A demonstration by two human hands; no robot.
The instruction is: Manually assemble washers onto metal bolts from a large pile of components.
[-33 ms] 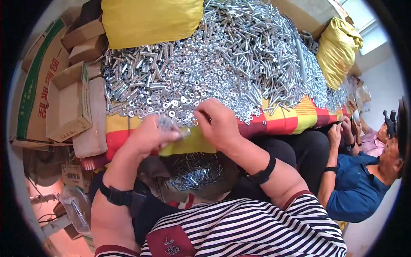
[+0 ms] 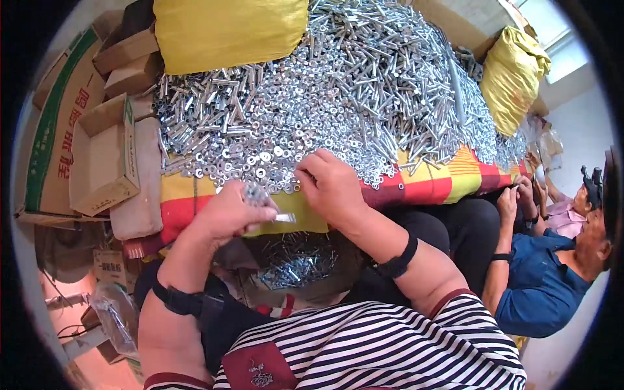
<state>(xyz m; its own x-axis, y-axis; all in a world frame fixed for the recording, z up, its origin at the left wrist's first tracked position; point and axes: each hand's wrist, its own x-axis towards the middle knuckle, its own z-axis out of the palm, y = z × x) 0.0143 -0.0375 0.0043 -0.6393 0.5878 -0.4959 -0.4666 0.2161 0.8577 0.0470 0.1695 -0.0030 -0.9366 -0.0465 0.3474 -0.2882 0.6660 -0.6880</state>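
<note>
My left hand [image 2: 235, 211] is closed around a bunch of small silver metal fasteners [image 2: 257, 195] at the near edge of the pile. From its fingertips a short, shiny sleeve-like piece [image 2: 284, 218] sticks out, blurred. To its right, my right hand [image 2: 331, 188] has its fingers bent and pressed together beside the loose washers [image 2: 261, 173]; anything in that pinch is hidden. Beyond the hands spreads a heap of washers and nuts, with metal sleeves [image 2: 208, 104] on the left and long bolts [image 2: 396, 71] on the right.
A checkered cloth [image 2: 426, 188] lies under the heap. Below, between my knees, a box holds finished-looking bolts [image 2: 299, 260]. Cardboard boxes [image 2: 104, 156] stand left; a yellow sack [image 2: 231, 32] lies at the back, another [image 2: 513, 78] at right. A co-worker in blue [image 2: 539, 286] sits right.
My left hand has dropped slightly toward me, and the piece at its fingertips has tipped lower. The right hand has hardly moved.
</note>
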